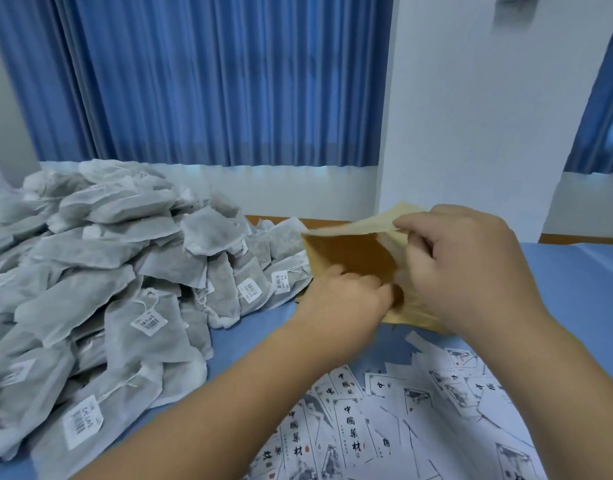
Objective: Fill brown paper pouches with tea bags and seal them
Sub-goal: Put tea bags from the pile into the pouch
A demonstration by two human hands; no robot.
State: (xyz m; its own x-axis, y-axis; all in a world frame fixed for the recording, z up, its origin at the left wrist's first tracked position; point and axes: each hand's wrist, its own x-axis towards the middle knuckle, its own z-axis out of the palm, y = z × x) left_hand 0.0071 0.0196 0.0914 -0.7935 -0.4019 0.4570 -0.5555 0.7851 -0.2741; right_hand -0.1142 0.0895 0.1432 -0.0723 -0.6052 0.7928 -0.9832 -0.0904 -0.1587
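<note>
Brown paper, thin and limp, is what you have between your hands. The pouch (350, 252) hangs just above the blue table cover (575, 289), right of centre, with its mouth spread so the darker inside shows. Your right hand (471, 268) pinches the pale upper lip. Your left hand (346, 296) has its fingers curled on the lower side of the opening, though blur hides exactly where they sit. The two hands are close together, both clamped on the pouch.

Expect it to weigh almost nothing, crease at a touch and tear if you pull the lips hard. Hold it by the two lips near the mouth, not by the body.

The tea bags (107, 271) are heaped to the left, just beside the pouch. They look soft and floppy, with strings and tags that could snag, so take one by its body. White printed sheets (384, 410) lie near you on the right.
</note>
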